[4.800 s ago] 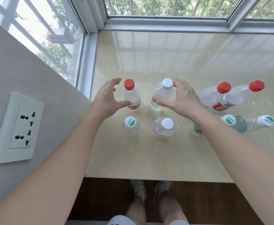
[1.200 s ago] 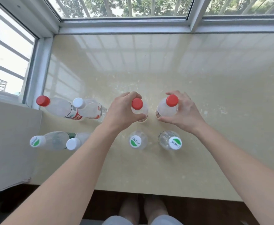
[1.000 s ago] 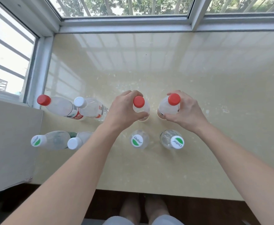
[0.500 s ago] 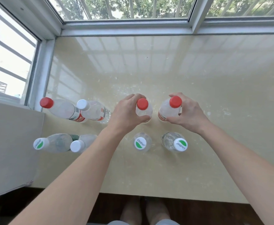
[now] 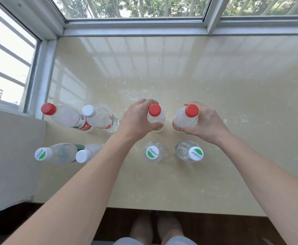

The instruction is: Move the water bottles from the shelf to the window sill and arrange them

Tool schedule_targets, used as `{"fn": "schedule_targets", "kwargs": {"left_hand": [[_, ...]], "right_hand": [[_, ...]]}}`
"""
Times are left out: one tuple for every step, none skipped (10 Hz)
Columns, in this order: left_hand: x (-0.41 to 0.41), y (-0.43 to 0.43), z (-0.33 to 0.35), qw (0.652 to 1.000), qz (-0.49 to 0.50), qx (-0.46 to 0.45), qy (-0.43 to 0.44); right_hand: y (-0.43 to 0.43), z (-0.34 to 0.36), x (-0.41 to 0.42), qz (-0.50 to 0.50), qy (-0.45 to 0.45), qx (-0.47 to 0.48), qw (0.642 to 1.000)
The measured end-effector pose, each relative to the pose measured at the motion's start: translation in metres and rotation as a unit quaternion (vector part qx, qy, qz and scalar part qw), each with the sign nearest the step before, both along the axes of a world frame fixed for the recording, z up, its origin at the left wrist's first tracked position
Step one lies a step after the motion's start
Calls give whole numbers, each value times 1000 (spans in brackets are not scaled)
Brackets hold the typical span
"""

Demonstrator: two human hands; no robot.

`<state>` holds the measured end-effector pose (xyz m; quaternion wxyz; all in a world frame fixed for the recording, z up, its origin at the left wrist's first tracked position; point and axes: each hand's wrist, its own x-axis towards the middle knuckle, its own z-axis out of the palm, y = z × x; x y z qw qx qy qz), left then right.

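The sill carries eight bottles in two rows. In the near row, nearest the sill's front edge, stand two green-logo bottles, with a third and a white-capped one toward the sill's left end. Behind them, the left hand is wrapped around one red-capped bottle and the right hand around another. Farther left in that far row stand a red-capped bottle and a white-capped one, near the sill's window corner.
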<state>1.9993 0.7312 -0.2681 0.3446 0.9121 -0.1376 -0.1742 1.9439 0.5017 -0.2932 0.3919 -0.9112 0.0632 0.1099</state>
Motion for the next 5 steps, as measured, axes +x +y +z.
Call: {"fn": "schedule_targets", "kwargs": {"left_hand": [[0, 1, 2, 1000, -6, 8, 12], [1, 1, 2, 1000, -9, 10, 15], [-1, 1, 4, 999, -12, 27, 24], [-2, 3, 8, 999, -13, 26, 25], [-3, 6, 22, 999, -17, 49, 4]], "right_hand": [[-1, -2, -1, -6, 5, -1, 1000], [-2, -4, -3, -8, 5, 6, 1000], [-2, -4, -3, -9, 15, 5, 1000], [-3, 0, -5, -4, 15, 16, 1000], [-4, 10, -7, -2, 27, 4, 1000]]}}
